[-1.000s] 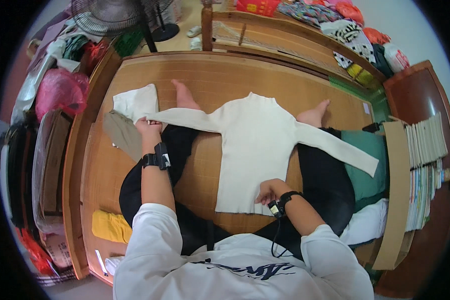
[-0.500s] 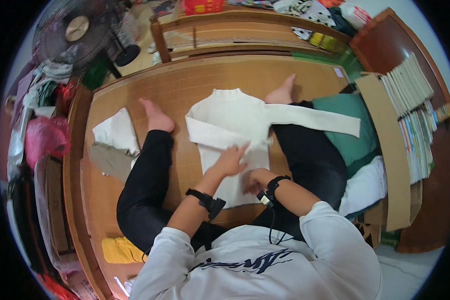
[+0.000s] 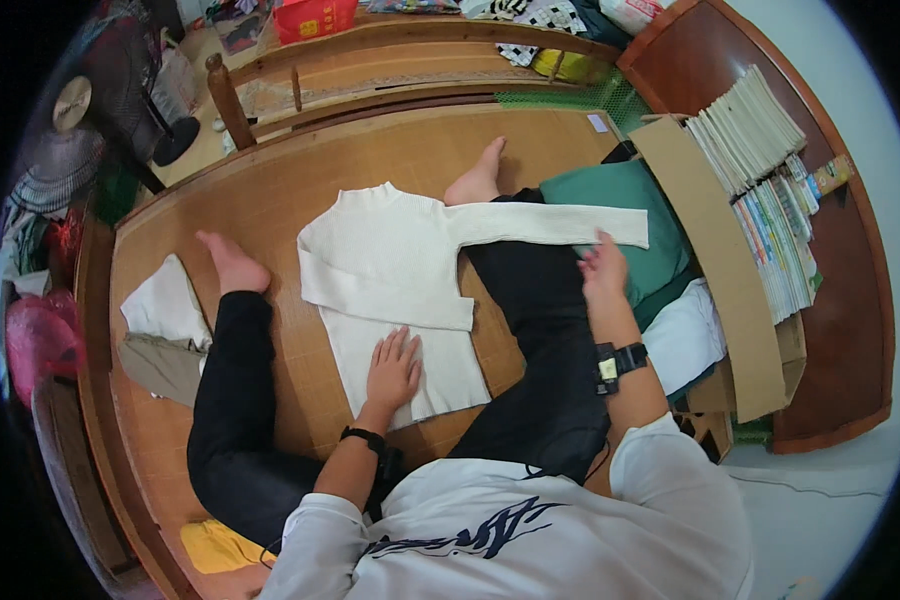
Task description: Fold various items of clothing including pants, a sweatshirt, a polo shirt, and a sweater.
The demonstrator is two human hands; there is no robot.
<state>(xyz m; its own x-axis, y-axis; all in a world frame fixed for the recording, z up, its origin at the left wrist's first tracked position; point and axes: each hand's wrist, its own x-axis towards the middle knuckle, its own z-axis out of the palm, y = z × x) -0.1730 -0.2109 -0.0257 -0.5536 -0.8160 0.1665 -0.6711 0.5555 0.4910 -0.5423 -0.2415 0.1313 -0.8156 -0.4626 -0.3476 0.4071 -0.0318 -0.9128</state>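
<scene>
A cream ribbed sweater (image 3: 390,240) with a high neck lies flat between my legs, neck end away from me. Its left sleeve is folded across the body, while the right sleeve (image 3: 540,222) stretches out over my thigh and a green pillow (image 3: 635,215). My left hand (image 3: 394,372) rests flat on the lower body of the sweater, fingers spread. At the lower edge of the outstretched sleeve, near its cuff, is my right hand (image 3: 604,272), fingers loosely bent and apart; its fingertips overlap the sleeve edge, and no grip on the cloth shows.
White and khaki folded clothes (image 3: 165,340) lie by my left foot, and a yellow cloth (image 3: 220,546) near my left hip. On the right stand a cardboard box (image 3: 715,260) with books (image 3: 770,240) and a white cloth (image 3: 685,335). A wooden rail (image 3: 420,30) borders the far side.
My right hand has moved from beside the left wrist out to the right sleeve. The left hand now lies flat lower on the sweater. The view has shifted right.
</scene>
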